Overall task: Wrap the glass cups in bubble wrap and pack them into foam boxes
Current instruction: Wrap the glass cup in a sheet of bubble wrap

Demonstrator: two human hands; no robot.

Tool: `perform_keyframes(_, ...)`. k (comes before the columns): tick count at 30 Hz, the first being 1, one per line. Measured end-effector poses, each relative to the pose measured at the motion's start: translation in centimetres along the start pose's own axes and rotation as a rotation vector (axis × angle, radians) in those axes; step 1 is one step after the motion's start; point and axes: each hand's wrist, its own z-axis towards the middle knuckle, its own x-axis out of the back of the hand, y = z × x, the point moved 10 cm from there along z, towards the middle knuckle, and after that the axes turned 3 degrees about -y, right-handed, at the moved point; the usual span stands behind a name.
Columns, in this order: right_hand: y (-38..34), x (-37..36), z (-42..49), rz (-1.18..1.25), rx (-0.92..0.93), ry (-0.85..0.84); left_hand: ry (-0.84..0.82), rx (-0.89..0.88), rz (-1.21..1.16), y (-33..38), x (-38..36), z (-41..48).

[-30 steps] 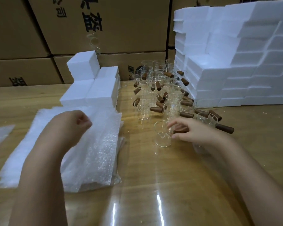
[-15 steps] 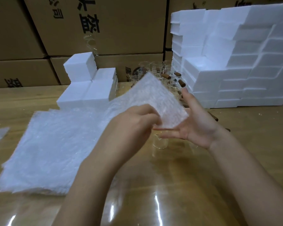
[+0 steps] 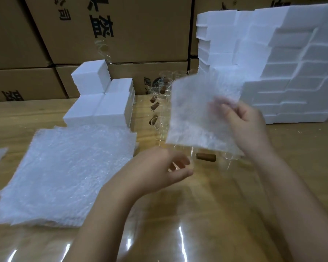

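Left hand now off one sheet

Backdrop: stacked brown cardboard cartons, wall-like behind the table, dark printed characters on their faces.
Surface: wooden table, light grain, glossy, bright streaks of reflected light near the front.

Bare table lies open in front; bubble-wrap stack blocks left, foam boxes right, glass cups between.
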Motion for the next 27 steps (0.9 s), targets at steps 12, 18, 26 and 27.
perform_keyframes(12,-8.0,-9.1,-6.1,-0.446,0.739,-0.473,0.028,0.075,-0.183,-1.9,-3.6,1.8)
perform_keyframes(18,-4.3,-10.2,-5.4,-0.494,0.394,-0.721,-0.07,0.24,-0.059,-4.3,-3.4,0.8)
perform_keyframes(26,-2.9,-8.1,-3.3,-0.557,0.209,-0.568,0.145,0.136,-0.228,-3.8,0.3,0.5)
perform_keyframes(27,-3.0,-8.0,-3.2,-0.543,0.216,-0.532,0.174,0.106,-0.262,-3.4,0.8,0.5)
